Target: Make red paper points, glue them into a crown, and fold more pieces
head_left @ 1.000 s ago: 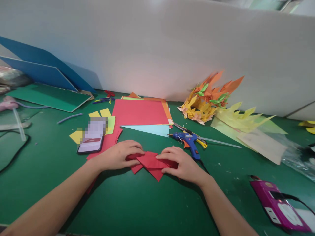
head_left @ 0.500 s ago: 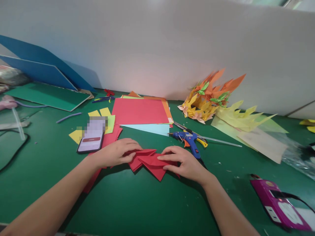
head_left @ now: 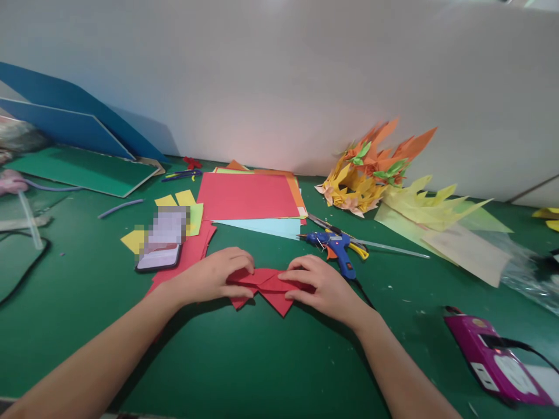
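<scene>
A folded piece of red paper (head_left: 276, 295) lies on the green table between my two hands, its pointed flaps facing me. My left hand (head_left: 222, 276) grips its left end, thumb in front and fingers behind. On the right end, my right hand (head_left: 315, 286) pinches the folded edge between thumb and fingers. Parts of the paper are hidden under both hands. Left of my left hand, more red paper (head_left: 192, 247) lies partly beneath a phone (head_left: 162, 238).
Stacked colored sheets (head_left: 248, 195) lie behind my hands. A blue glue gun (head_left: 343, 253) rests on the right, near a paper-leaf crown (head_left: 362, 177). A yellow paper crown (head_left: 428, 203) stands farther right. A magenta power box (head_left: 491, 361) sits at front right, blue boards (head_left: 65, 125) at back left.
My left fingers have shifted on the paper, with the thumb lower. The red folds have flattened and their top edges now meet in the middle. My right hand has barely moved.
</scene>
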The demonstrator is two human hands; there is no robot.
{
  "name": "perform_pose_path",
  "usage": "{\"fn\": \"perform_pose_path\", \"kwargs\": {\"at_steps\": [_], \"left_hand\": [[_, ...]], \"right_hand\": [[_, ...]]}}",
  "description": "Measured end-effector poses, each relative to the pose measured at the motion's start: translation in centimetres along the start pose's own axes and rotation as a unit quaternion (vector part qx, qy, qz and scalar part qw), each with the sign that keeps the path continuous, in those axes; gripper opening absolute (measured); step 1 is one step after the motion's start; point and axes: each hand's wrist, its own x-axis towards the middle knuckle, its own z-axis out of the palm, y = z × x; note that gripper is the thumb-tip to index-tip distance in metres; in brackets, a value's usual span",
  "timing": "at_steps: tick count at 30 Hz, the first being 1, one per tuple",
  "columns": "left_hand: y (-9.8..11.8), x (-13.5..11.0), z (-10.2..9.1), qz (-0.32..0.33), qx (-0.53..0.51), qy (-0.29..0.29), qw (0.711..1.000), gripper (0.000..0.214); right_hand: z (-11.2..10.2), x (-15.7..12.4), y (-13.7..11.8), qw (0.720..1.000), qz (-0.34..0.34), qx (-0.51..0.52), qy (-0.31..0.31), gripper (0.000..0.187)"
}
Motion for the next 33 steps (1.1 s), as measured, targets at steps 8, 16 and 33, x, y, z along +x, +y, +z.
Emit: {"fn": "perform_pose_path", "kwargs": {"at_steps": [8, 16, 33], "left_hand": [[-0.08, 0.19, 0.35, 0.026, 0.027, 0.023, 0.999, 0.025], [0.10, 0.31, 0.65, 0.051, 0.084, 0.026, 0.995, 0.027], [0.15, 0.43, 0.75, 0.046, 0.071, 0.010, 0.996, 0.021]], "right_hand": [[0.36, 0.14, -0.20, 1.000, 0.005, -0.005, 0.010, 0.022], [0.68, 0.25, -0.33, 0.999, 0.031, -0.007, 0.020, 0.020], [0.88, 0.33, -0.49, 0.999, 0.050, 0.001, 0.017, 0.017]]}}
